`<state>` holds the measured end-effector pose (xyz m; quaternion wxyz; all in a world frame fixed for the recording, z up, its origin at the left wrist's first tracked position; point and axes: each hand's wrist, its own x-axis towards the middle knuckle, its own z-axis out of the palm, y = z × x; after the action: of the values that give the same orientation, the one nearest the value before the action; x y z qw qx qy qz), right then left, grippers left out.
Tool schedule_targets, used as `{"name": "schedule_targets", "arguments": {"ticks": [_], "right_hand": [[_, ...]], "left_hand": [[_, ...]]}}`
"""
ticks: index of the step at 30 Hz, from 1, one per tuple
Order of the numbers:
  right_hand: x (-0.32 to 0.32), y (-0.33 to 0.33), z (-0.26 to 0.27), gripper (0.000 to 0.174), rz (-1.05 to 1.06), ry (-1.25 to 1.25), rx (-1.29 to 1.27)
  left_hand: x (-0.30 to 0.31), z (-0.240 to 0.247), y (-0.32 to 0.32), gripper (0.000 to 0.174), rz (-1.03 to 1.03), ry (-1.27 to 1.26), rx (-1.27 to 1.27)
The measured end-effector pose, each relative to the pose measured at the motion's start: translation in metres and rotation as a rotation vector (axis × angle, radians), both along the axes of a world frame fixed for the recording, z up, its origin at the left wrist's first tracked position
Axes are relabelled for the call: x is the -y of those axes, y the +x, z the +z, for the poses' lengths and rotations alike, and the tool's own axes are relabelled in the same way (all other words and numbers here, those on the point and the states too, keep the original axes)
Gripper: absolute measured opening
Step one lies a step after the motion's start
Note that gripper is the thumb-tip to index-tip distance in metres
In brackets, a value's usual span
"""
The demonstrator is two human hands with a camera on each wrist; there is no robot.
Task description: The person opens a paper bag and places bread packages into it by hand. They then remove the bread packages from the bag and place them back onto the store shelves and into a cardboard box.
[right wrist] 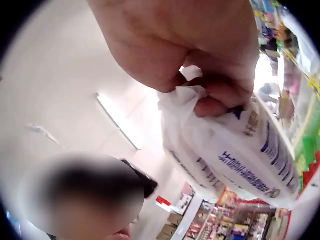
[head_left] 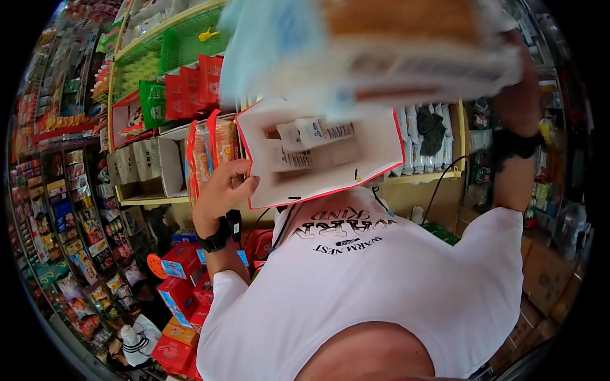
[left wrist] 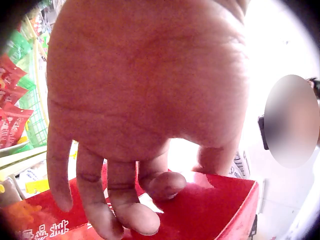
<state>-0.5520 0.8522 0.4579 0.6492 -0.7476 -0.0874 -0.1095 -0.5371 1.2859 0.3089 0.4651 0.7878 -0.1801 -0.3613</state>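
Note:
In the head view, my left hand (head_left: 222, 193) grips the left wall of a cardboard box (head_left: 267, 187), white inside with a red rim. The left wrist view has its fingers against the box's red outer side (left wrist: 215, 205). A few white packets (head_left: 324, 132) with dark print lie inside the box. My right hand (head_left: 518, 105) is raised at the upper right and holds a white plastic package (head_left: 438, 66), blurred by motion. Up close, the right wrist view shows curled fingers pinching the crumpled top of this package (right wrist: 235, 155), which carries blue lettering.
Red snack bags (head_left: 190, 89) and green baskets (head_left: 181, 47) fill the shelf behind the box. Silvery packets (head_left: 416, 143) stand to its right. Red cartons (head_left: 181, 295) are stacked low on the left, near a seated person (head_left: 140, 340). Packed racks (head_left: 82, 222) line the far left.

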Motion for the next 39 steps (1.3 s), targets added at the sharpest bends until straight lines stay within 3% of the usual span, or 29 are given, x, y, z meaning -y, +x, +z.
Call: {"name": "schedule_targets", "arguments": {"ticks": [4, 5, 7, 8, 11, 14, 16, 18, 20, 23, 27, 28, 32, 35, 39], "right_hand": [[-0.043, 0.008, -0.056, 0.041, 0.291, 0.208, -0.436], [-0.049, 0.010, -0.069, 0.041, 0.363, 0.176, -0.531], [-0.051, 0.013, -0.078, 0.036, 0.530, -0.162, -0.697], [-0.051, 0.013, -0.083, 0.032, 0.664, -0.165, -0.709], [-0.034, 0.036, -0.093, 0.031, 0.670, -0.316, -0.561], [0.000, 0.089, -0.117, 0.031, 0.415, -0.187, -0.506], [0.023, 0.129, -0.178, 0.036, 0.194, -0.142, -0.389], [0.046, 0.165, -0.250, 0.038, -0.034, -0.191, -0.571], [0.065, 0.194, -0.330, 0.051, -0.066, -0.470, -0.525], [0.055, 0.211, -0.382, 0.064, -0.151, -1.001, -0.176], [0.032, 0.226, -0.406, 0.079, -0.188, -1.216, -0.446], [0.026, 0.231, -0.410, 0.090, -0.176, -1.190, -0.438], [0.010, 0.237, -0.412, 0.097, -0.241, -1.241, -0.553], [0.019, 0.247, -0.437, 0.095, -0.246, -1.186, -0.536], [0.016, 0.235, -0.431, 0.071, -0.190, -1.172, -0.522]], "left_hand": [[0.005, 0.015, -0.006, 0.016, 0.125, 0.160, -0.085], [0.005, 0.011, -0.007, 0.017, 0.112, 0.056, -0.017], [0.004, 0.007, -0.006, 0.017, 0.100, -0.050, 0.052], [0.001, 0.007, -0.006, 0.018, 0.070, -0.043, 0.066], [-0.002, 0.004, -0.002, 0.018, 0.031, -0.042, 0.055], [-0.005, -0.004, -0.004, 0.018, 0.138, -0.037, -0.030], [-0.004, -0.003, -0.003, 0.020, 0.106, -0.011, 0.065], [0.003, 0.012, -0.004, 0.020, 0.126, -0.040, 0.060], [0.004, 0.013, 0.001, 0.021, 0.150, -0.063, 0.051], [-0.001, 0.010, 0.010, 0.021, 0.081, -0.093, -0.081], [0.001, 0.012, 0.013, 0.020, 0.096, -0.089, -0.126], [0.001, 0.010, 0.015, 0.019, 0.103, -0.091, -0.156], [-0.001, 0.007, 0.016, 0.018, 0.112, -0.087, -0.151], [0.000, 0.006, 0.017, 0.018, 0.141, -0.098, -0.168], [0.000, 0.002, 0.021, 0.020, 0.104, -0.116, -0.145]]}}
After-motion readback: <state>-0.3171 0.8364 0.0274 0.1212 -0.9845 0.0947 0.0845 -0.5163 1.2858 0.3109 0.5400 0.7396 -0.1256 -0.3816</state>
